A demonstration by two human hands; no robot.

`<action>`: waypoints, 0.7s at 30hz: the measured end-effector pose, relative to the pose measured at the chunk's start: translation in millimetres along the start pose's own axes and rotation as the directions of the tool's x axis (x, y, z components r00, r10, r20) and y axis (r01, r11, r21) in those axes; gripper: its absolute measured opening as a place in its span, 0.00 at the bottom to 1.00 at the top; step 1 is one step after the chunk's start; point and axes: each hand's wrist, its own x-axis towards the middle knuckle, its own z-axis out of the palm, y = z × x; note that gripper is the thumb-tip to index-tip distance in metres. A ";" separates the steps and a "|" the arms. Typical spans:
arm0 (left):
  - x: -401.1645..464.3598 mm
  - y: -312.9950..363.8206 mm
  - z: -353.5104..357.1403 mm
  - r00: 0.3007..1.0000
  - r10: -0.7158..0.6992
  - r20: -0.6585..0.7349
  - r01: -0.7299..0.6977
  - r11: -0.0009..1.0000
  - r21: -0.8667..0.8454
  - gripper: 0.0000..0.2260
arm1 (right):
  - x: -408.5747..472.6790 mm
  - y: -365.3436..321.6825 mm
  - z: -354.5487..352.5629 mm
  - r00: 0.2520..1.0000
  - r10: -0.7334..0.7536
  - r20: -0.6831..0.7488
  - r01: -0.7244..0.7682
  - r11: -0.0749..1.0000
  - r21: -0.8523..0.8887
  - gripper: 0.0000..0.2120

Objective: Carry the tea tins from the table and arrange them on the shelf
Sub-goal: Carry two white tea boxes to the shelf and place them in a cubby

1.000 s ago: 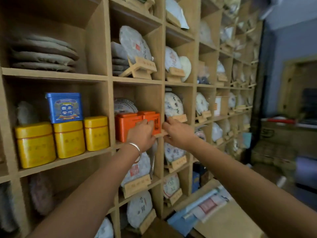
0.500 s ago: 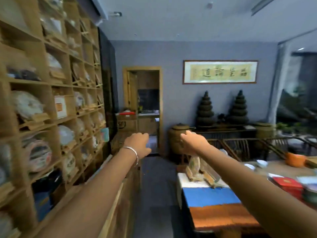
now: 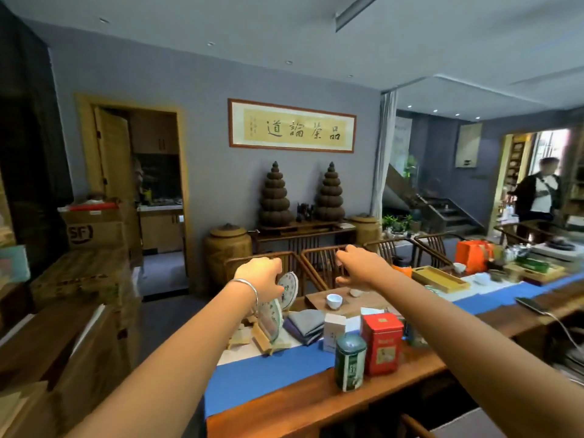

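A red square tea tin (image 3: 381, 342) and a green round tea tin (image 3: 349, 361) stand side by side near the front edge of the long wooden table (image 3: 284, 403). A small white box (image 3: 333, 331) stands just behind them. My left hand (image 3: 260, 278) and my right hand (image 3: 358, 263) are both stretched out in the air above the table's far end, fingers loosely curled, holding nothing. Both hands are well beyond and above the tins. The shelf is out of view.
A blue runner (image 3: 268, 371) covers the table. Tea cakes on wooden stands (image 3: 271, 317), folded cloths, cups (image 3: 334, 301), a wooden tray (image 3: 441, 278) and an orange bag (image 3: 472, 256) lie along it. Chairs line the far side. Cardboard boxes (image 3: 91, 229) stack at left. A person (image 3: 540, 197) stands far right.
My view has swung from the shelf, where both hands touched orange tins, round to the table. Both hands have left the tins and now hang empty in the air.
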 end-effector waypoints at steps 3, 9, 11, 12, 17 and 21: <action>43.5 25.2 32.3 0.997 0.007 0.077 -0.007 1.000 -0.001 0.18 | 15.5 41.8 30.1 0.999 0.013 0.045 -0.014 1.000 0.014 0.20; 120.6 55.7 100.7 0.969 0.062 0.239 -0.058 0.998 -0.027 0.18 | 50.4 112.0 93.1 0.990 0.027 0.141 -0.032 0.999 0.032 0.21; 140.9 62.7 127.1 0.950 0.090 0.299 -0.080 0.996 -0.044 0.19 | 62.7 129.1 113.6 0.983 0.035 0.180 -0.042 0.999 0.035 0.20; 151.0 65.5 140.6 0.939 0.105 0.327 -0.094 0.994 -0.051 0.19 | 68.9 136.6 124.9 0.979 0.037 0.202 -0.046 0.998 0.039 0.20; 211.9 65.1 203.8 0.913 0.155 0.378 -0.132 0.988 -0.085 0.21 | 108.2 170.3 179.3 0.960 0.063 0.274 -0.073 0.997 0.026 0.19; 267.8 55.4 249.8 0.901 0.173 0.397 -0.130 0.983 -0.132 0.19 | 149.2 193.7 221.3 0.938 0.079 0.338 -0.100 0.994 0.045 0.19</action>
